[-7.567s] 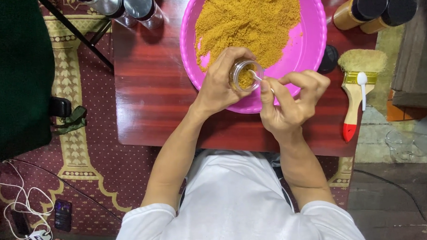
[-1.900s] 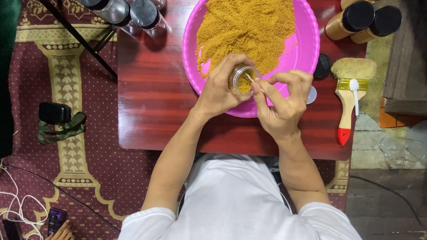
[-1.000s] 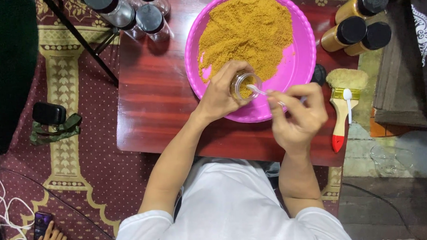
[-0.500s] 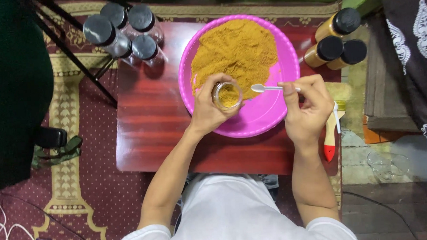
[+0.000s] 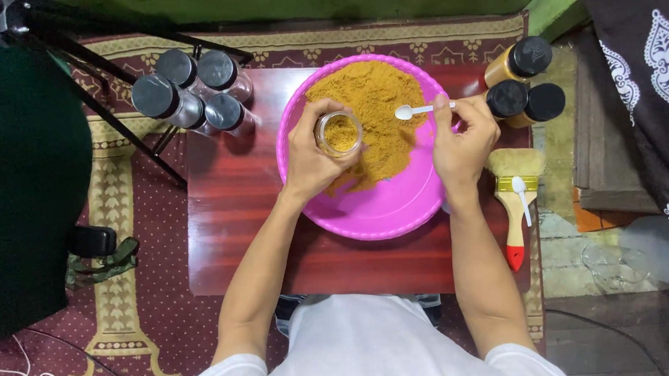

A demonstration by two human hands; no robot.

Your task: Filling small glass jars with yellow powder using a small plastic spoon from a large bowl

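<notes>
The left hand [image 5: 312, 155] is wrapped around a small clear glass jar [image 5: 338, 133], open-mouthed and upright, held over the wide round pink plastic basin [image 5: 372, 212]. The jar already shows yellow-brown powder some way up, though how full it is I cannot tell from above. The right hand [image 5: 462, 135] pinches the handle of a small white plastic spoon [image 5: 415, 111] between thumb and fingers; its bowl points toward nine o'clock, level, over the heap of yellow-brown ground powder [image 5: 372, 109], and looks nearly empty.

At two o'clock from the basin three amber jars with black lids [image 5: 527, 81] stand filled and capped. At ten o'clock four clear jars with black lids [image 5: 194, 89] stand in a cluster at the corner; judging by these, much filling is left.

The dark red wooden bench [image 5: 232, 214] has bare room at nine o'clock and six o'clock of the basin. At three o'clock a wooden brush with a red handle tip [image 5: 515, 200] lies close to the edge with a second white spoon [image 5: 521, 196] on it, so that side is tight.
</notes>
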